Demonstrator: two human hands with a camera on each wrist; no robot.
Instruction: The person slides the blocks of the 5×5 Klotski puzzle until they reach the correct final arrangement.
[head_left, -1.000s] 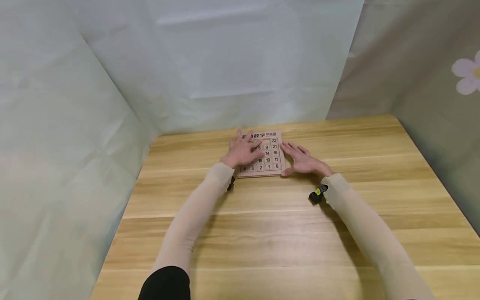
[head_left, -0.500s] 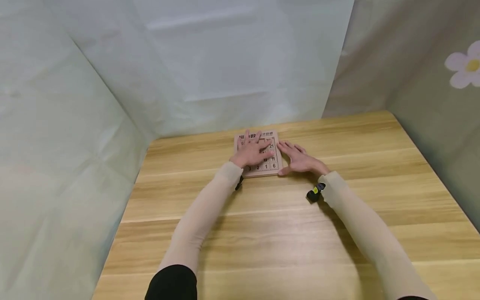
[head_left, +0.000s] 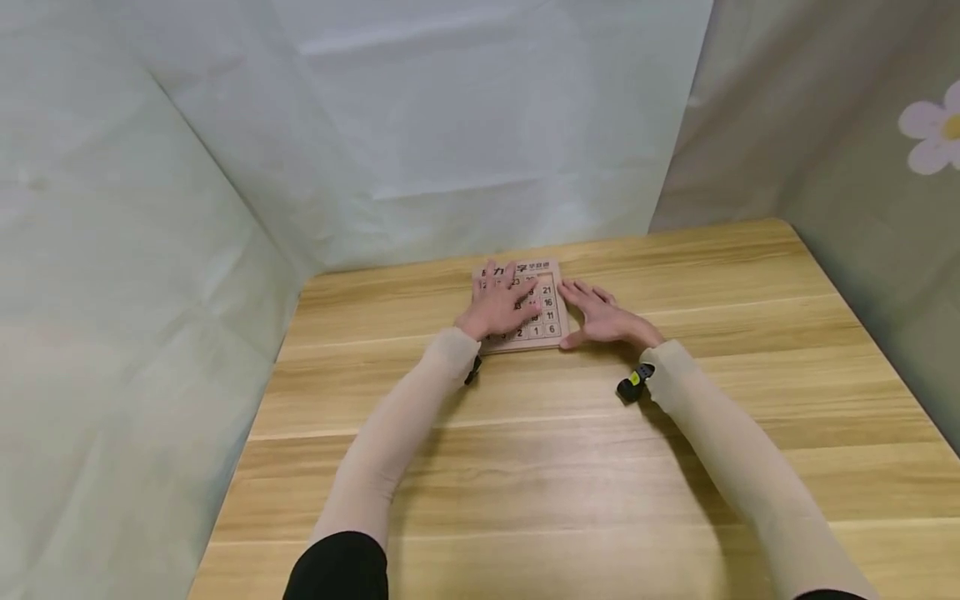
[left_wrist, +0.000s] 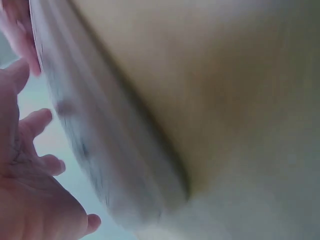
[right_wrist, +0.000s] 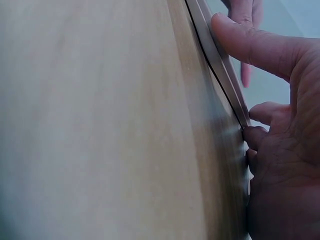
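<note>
Light wood table [head_left: 570, 467] fills lower frame. Pale greenish sheeting [head_left: 150, 250], probably paper or cloth, walls it in left and back. Flower print [head_left: 933, 133] on right backdrop, upper right.

Head view: bright, even, diffuse light, sharp throughout; soft arm shadows fall on the table [head_left: 570, 467] toward the near edge, no glare. Left wrist view heavily blurred, out of focus. Right wrist view: table surface soft, thumb [right_wrist: 250, 42] fairly sharp.
</note>
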